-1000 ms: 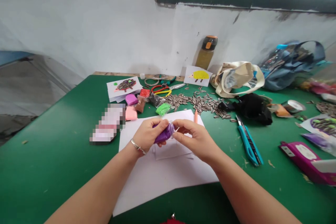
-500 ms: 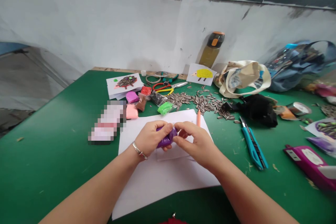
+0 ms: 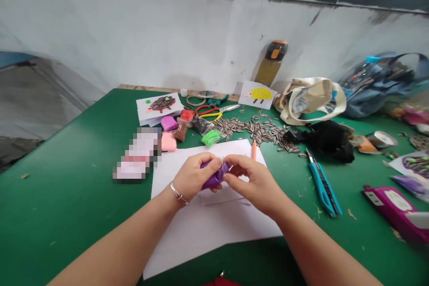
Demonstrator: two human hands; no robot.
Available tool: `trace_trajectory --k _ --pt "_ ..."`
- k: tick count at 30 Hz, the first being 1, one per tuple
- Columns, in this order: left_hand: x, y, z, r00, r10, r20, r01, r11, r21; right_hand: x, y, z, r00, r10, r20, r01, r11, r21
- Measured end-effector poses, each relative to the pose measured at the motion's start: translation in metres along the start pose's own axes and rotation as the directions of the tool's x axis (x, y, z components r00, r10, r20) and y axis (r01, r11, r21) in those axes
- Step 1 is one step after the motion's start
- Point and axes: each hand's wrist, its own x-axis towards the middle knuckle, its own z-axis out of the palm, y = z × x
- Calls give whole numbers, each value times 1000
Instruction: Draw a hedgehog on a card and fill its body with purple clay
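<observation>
My left hand (image 3: pixel 196 173) grips a purple clay packet (image 3: pixel 212 178) in clear wrapping, its thumb pressed on top. On the packet's right side, the fingertips of my right hand (image 3: pixel 250 178) pinch the clear wrapping. Both hands are above white paper sheets (image 3: pixel 187 228) on the green table (image 3: pixel 67 214). An orange pen (image 3: pixel 254 149) lies at the sheet's upper right. Behind the hands are green (image 3: pixel 211 137), pink (image 3: pixel 168 141), magenta (image 3: pixel 169 123) and red (image 3: pixel 187 115) clay packets, near a pile of striped seeds (image 3: pixel 264 132).
A teal box cutter (image 3: pixel 323 187) and a magenta case (image 3: pixel 398 210) lie on the right. Scissors (image 3: pixel 214 114), a hedgehog picture card (image 3: pixel 257 95), a bottle (image 3: pixel 271 63), a cream bag (image 3: pixel 310 100) and a black cloth item (image 3: pixel 330 140) are farther back. A blurred-out item (image 3: pixel 137 154) lies left.
Both hands and the purple packet have shifted very slightly to the right. The grip on the packet looks the same.
</observation>
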Motion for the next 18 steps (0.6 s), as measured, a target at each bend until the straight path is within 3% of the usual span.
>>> trace_trajectory --k 3,11,18 --pt "0 0 0 998 -27 63 31 997 -64 0 0 -2 1000 1 -8 -1 1000 -4" --pt "-1 2 -3 998 26 54 -26 1000 8 0 -2 -5 997 -20 73 18 1000 18" --pt "-2 0 1 998 6 57 -8 1000 28 -3 -1 1 996 70 64 -74 995 71"
